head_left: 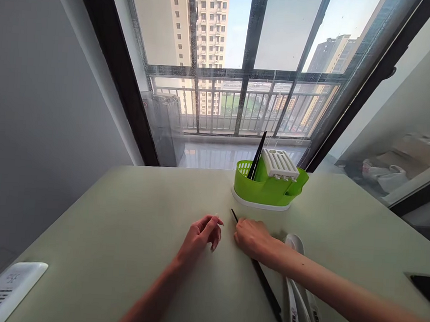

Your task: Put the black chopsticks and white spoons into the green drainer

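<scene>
My right hand (pixel 252 234) is closed over the middle of black chopsticks (pixel 267 287) lying on the table. Their thin tips stick out past my fingers toward the green holder, and the thick ends point toward me. My left hand (pixel 203 233) hovers just to the left, fingers loosely curled and apart, holding nothing. Beneath and beside my right forearm lie several white spoons (pixel 293 308), partly hidden by the arm. A green cutlery holder (pixel 260 191) with a white slotted top stands beyond my hands, and black chopsticks (pixel 259 152) lean upright in its left compartment.
The pale green table (pixel 130 214) reaches to a window with dark frames. A white box with printed writing (pixel 11 284) lies at the left front edge. Some dark flat object (pixel 427 288) sits at the right edge.
</scene>
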The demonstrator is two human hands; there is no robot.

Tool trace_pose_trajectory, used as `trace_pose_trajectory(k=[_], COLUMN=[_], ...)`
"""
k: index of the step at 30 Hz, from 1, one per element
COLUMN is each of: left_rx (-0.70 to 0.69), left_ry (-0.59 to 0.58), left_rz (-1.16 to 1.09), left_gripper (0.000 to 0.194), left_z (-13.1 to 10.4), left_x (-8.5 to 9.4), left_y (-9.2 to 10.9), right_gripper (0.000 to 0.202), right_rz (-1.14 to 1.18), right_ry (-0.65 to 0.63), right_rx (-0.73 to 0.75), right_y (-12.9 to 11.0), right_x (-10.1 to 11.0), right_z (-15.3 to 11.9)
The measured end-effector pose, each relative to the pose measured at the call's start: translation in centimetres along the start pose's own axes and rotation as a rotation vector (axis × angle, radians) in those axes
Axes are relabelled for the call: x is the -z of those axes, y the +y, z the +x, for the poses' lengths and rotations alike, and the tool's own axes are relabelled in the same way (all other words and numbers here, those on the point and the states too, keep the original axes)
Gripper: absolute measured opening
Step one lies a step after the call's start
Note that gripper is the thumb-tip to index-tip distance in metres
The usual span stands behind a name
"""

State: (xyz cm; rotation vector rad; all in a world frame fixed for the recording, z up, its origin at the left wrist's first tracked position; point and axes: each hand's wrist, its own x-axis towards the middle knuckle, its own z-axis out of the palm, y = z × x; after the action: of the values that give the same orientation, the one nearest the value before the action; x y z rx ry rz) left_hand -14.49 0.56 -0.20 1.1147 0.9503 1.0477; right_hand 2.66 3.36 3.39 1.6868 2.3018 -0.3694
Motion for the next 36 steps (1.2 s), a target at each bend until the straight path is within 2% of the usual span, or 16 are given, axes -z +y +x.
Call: trace_pose_trajectory(k=[4, 8, 10, 13, 16, 20, 27, 36], left_rx=[0.000, -0.061, -0.071, -0.032, -0.034, -0.014, -0.010, -0.005], left_ry=[0.019, 0.062, 0.013, -0.104, -0.116, -0.095, -0.144, -0.146], left_rz=[-0.001, 0.037, 0.055, 0.034, 0.044, 0.033, 0.041, 0.065], left_gripper=[0.045, 0.045, 0.047, 0.053, 0.050, 0.048, 0.047, 0.047], left_z=[-0.1, -0.2, -0.3, -0.6, -0.7, -0.7, -0.8, -0.7], left_x=[-0.1, -0.5, -0.7, -0.8, -0.6, -0.4, -0.2, -0.2], left_y=[0.0, 0.2, 0.4, 0.7, 0.7, 0.4, 0.5, 0.3], right_gripper=[0.024, 0.043, 0.046, 0.045, 0.048, 0.050, 0.051, 0.052], right_rz=[0.177, 0.393, 0.575, 0.914, 1.093, 1.162, 1.172, 1.164], right_ry=[0.032, 0.116, 0.196, 0.381, 0.455, 0.404, 0.373, 0.391], right_rx=[0.037, 0.132, 0.193, 0.290, 0.358, 0.384, 0.399, 0.421], right_y=[1.0, 1.8, 2.1, 2.5, 2.7, 2.9, 3.1, 3.5], right_x=[0.5, 2.8, 4.1, 5.5, 6.2, 6.4, 6.7, 7.1], right_z=[0.7, 0.8, 0.7, 0.5, 0.3, 0.0, -0.6, -0.8])
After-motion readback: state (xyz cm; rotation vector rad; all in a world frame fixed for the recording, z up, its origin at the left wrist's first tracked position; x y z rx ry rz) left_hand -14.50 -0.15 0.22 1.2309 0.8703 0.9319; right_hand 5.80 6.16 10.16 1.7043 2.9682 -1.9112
